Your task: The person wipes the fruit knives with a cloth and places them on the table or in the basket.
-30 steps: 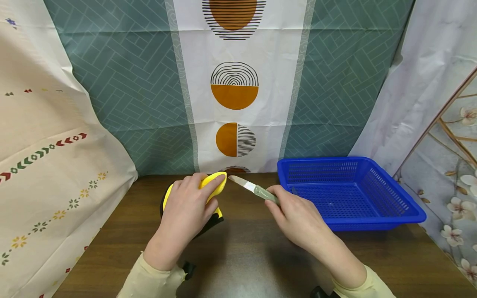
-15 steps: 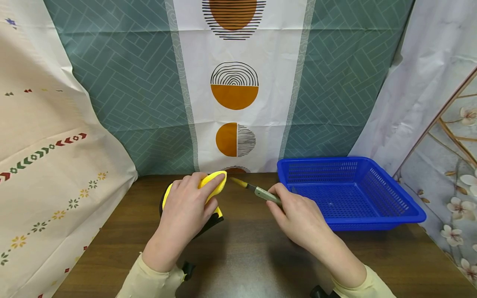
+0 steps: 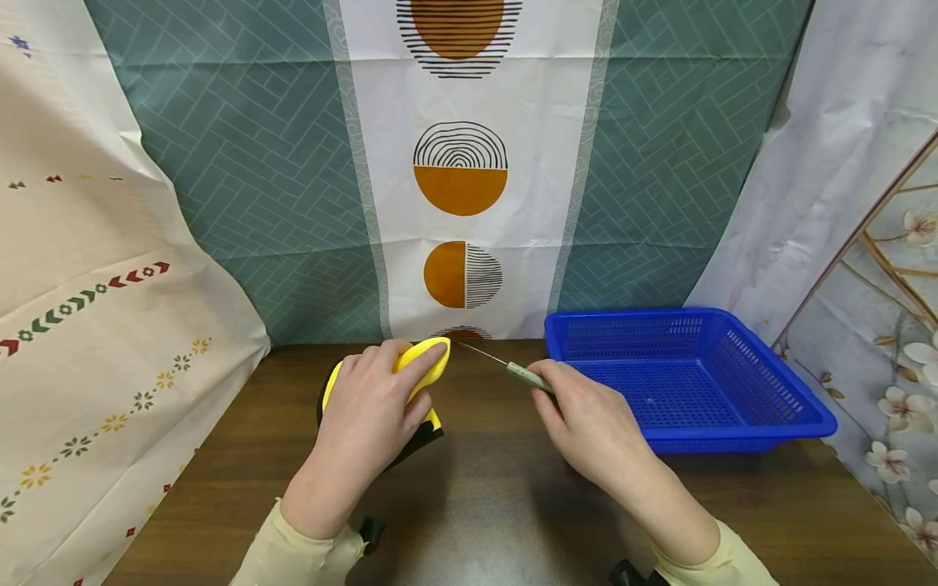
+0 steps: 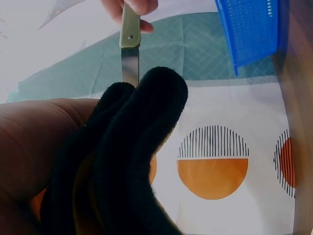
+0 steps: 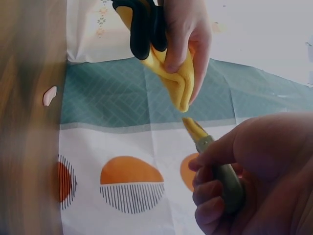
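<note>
My left hand (image 3: 370, 411) grips a folded cloth (image 3: 430, 368), yellow on one face and black on the other, above the table. In the left wrist view the cloth's black side (image 4: 132, 142) fills the foreground. My right hand (image 3: 595, 415) holds a small knife (image 3: 529, 378) by its pale green handle, thumb and fingers wrapped round it. The blade points toward the cloth and looks like a thin line from the head. In the right wrist view its face (image 5: 194, 128) shows yellow, with the tip just short of the cloth's folded end.
A blue plastic basket (image 3: 795, 423) with perforated sides stands at the right on the brown wooden table (image 3: 469, 521). Patterned curtains (image 3: 249, 163) hang behind and along both sides. A small pinkish piece (image 5: 49, 96) lies on the wood in the right wrist view.
The knife has turned in my right hand, its blade going from broad face to edge-on in the head view. My left hand and the cloth have barely shifted.
</note>
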A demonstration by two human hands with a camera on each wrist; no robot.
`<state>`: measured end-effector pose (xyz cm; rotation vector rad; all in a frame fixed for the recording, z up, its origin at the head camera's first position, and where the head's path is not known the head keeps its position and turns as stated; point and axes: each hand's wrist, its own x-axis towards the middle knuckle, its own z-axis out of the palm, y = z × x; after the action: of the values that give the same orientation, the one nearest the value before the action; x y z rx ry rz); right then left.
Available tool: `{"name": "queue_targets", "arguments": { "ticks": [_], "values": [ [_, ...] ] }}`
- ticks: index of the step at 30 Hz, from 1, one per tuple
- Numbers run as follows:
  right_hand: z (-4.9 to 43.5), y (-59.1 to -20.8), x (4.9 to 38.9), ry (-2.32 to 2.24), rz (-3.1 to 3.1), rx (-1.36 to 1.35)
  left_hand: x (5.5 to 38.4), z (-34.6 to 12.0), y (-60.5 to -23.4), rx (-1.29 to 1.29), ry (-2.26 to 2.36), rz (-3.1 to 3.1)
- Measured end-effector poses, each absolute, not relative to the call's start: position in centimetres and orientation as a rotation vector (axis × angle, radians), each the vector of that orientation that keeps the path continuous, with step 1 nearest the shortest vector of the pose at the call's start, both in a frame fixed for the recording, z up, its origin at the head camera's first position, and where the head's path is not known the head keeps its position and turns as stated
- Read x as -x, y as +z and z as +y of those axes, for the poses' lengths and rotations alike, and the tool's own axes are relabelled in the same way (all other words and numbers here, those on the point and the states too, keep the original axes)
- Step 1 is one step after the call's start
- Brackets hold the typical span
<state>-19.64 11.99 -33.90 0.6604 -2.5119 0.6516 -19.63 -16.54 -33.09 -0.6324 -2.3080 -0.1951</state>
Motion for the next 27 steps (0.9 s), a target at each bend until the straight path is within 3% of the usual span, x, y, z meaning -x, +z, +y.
{"name": "queue_targets", "arguments": {
  "ticks": [27],
  "values": [
    [11.9,-34.2,19.9,0.618,-2.481,-0.587,19.2,-15.1,-33.3,0.704,-0.193,-2.261]
  ]
}}
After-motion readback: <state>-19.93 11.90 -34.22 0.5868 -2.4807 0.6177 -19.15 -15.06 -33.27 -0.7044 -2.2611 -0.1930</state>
